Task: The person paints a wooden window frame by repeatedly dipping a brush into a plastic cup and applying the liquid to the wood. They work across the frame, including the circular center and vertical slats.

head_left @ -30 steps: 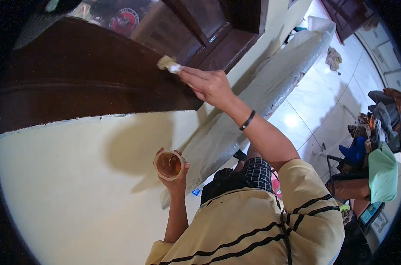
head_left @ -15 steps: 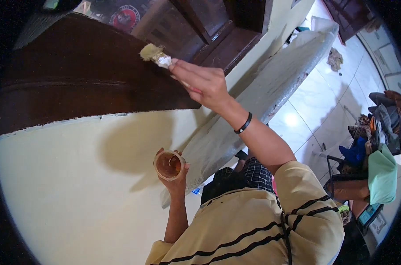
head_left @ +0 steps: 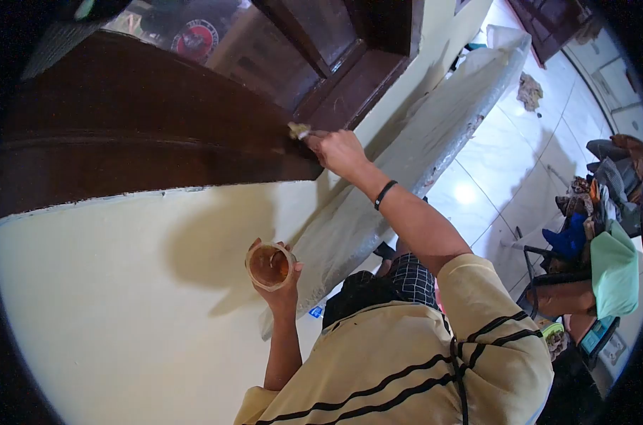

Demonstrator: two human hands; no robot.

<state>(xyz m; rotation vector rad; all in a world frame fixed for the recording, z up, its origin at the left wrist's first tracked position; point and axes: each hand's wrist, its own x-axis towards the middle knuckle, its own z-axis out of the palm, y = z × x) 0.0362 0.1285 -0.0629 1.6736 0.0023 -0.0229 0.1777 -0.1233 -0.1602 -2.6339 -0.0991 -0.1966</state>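
Observation:
My right hand point(head_left: 339, 151) is closed round a paintbrush point(head_left: 299, 131), whose bristles are against the dark brown wood of the window frame point(head_left: 158, 134), near its lower right corner. A black band circles that wrist. Lower down, in front of the cream wall point(head_left: 116, 283), my left hand point(head_left: 284, 290) grips a clear plastic cup point(head_left: 269, 265) with its mouth turned up toward me. Some amber-brown liquid shows inside the cup.
A long piece of furniture under plastic sheeting point(head_left: 406, 156) runs along the wall beside me. To the right, clothes and cloths point(head_left: 612, 262) are heaped over a chair. A crumpled rag point(head_left: 529, 92) lies on the white tiled floor point(head_left: 470, 205).
My right hand has brought the paintbrush down and to the right, from in front of the window onto the brown wood. My left hand and the cup have hardly moved.

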